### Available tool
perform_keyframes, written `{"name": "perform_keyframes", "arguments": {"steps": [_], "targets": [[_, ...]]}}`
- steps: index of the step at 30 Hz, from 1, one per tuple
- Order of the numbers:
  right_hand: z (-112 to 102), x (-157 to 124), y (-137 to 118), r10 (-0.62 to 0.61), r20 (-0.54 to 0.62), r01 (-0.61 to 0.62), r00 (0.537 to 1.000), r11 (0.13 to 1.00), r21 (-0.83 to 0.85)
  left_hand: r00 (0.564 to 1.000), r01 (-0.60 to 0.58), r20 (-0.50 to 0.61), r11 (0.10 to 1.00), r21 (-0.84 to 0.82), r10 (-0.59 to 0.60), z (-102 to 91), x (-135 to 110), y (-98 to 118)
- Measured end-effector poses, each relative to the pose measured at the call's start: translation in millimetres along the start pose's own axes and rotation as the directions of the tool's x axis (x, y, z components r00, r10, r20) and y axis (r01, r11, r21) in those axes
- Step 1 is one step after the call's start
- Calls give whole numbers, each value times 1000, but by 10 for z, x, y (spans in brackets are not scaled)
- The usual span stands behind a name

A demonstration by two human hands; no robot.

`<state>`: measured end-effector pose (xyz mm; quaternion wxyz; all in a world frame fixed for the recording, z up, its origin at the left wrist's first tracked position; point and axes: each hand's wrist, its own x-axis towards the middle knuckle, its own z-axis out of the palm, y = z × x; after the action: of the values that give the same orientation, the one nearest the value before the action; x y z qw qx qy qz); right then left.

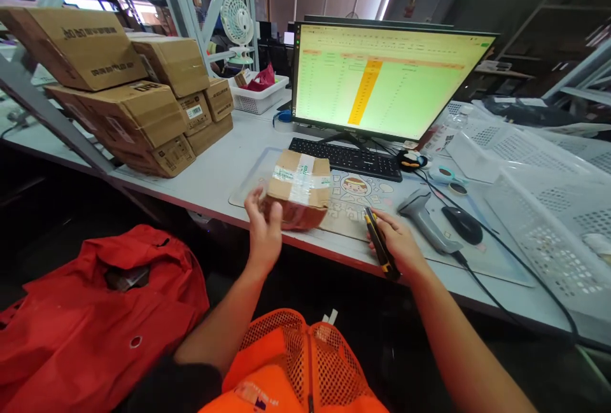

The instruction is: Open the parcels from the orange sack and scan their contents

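Note:
A small taped cardboard box (pixel 301 179) sits near the front edge of the desk, white and green tape crossing over its top. At its left front corner is my left hand (pixel 262 228), thumb and fingers apart; the thumb overlaps the box, and whether it presses on it I cannot tell. To the right of the box, my right hand (pixel 396 241) is closed around a black and yellow utility knife (pixel 380 244), its tip pointing up and away from me. The knife is apart from the box.
Stacked cardboard boxes (pixel 128 114) stand at the left. A monitor (pixel 382 82) and keyboard (pixel 348 157) are behind the box. On the right lie a barcode scanner (pixel 429 222), a mouse (pixel 462 224), cables and white baskets (pixel 548 209). A red jacket (pixel 105 317) hangs low at left.

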<state>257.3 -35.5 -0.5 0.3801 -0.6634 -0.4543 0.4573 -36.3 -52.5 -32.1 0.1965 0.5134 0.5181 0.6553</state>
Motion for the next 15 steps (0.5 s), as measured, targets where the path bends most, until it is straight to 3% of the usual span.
{"name": "perform_keyframes", "arguments": {"steps": [2,4,8,10,12,13,15], "targets": [[73,117,-10,9,21,-9,1000,1000,17,969,-147,214,983,110,121,-192,-218,193],[132,201,-73,20,37,-21,999,998,51,903,-294,382,932,212,198,-340,-119,377],[209,153,-211,-9,102,2,995,998,65,788,-421,580,868,264,206,-435,794,473],[230,22,-240,-28,160,19,987,998,54,694,-406,705,888,216,146,-408,1229,355],[242,-118,-252,-50,214,40,976,998,51,611,-419,781,890,180,130,-371,1429,187],[248,-169,-260,-63,234,54,970,997,47,598,-443,787,881,169,150,-356,1428,105],[270,-202,-302,-98,259,91,961,995,40,647,-498,727,849,175,230,-335,1262,-25]]}}
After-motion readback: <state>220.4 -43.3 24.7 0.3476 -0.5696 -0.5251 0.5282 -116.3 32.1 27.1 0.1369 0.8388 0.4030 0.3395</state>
